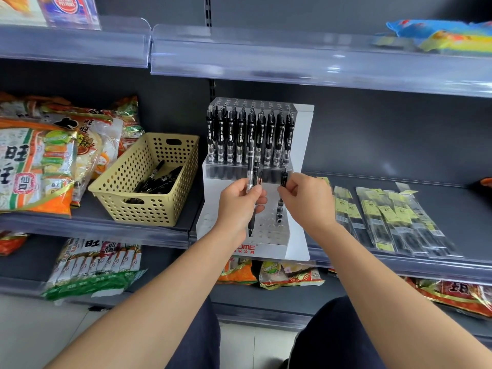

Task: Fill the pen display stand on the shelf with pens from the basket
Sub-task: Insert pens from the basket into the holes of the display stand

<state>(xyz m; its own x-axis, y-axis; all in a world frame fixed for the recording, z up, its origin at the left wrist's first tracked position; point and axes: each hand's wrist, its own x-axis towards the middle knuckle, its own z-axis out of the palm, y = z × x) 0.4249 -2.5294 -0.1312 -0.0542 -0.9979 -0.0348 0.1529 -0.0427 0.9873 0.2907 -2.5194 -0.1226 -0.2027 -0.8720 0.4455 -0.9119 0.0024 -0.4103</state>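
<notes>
Big orange rice cracker bags (34, 161) lie at the left on the middle shelf. At the right, flat packs of pen refills with yellow labels (394, 217) lie in a fan. On the lower shelf lie a green snack pack (93, 267) and red snack bags (458, 294). Colourful packets (439, 34) rest on the top shelf.

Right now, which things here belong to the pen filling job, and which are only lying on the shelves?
Job: pen display stand; basket with loose pens; pens in left hand; pen in right hand.

Lying about: snack bags; refill packets; lower-shelf snacks.
</notes>
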